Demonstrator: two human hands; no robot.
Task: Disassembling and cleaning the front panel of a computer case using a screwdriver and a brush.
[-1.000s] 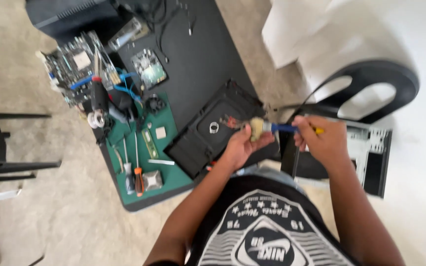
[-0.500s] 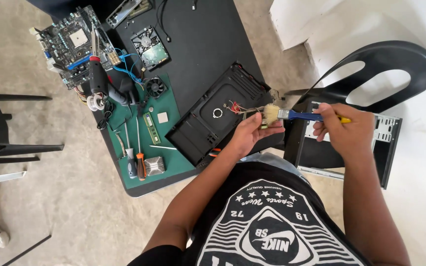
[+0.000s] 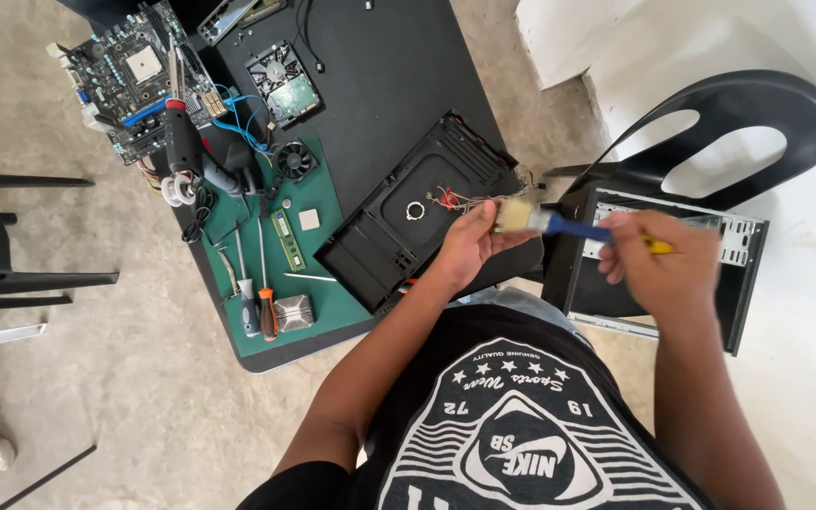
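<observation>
The right hand [image 3: 658, 260] is closed around a paintbrush [image 3: 559, 224] with a blue and yellow handle and pale bristles, held level over the near edge of the black table [image 3: 399, 85]. The left hand [image 3: 469, 241] grips the near end of a black plastic panel [image 3: 417, 212], flat and ribbed with a small ring in its middle and thin red wires at its edge, the bristles just beside its fingers. A green mat [image 3: 318, 283] with screwdrivers [image 3: 257, 302] lies nearby.
</observation>
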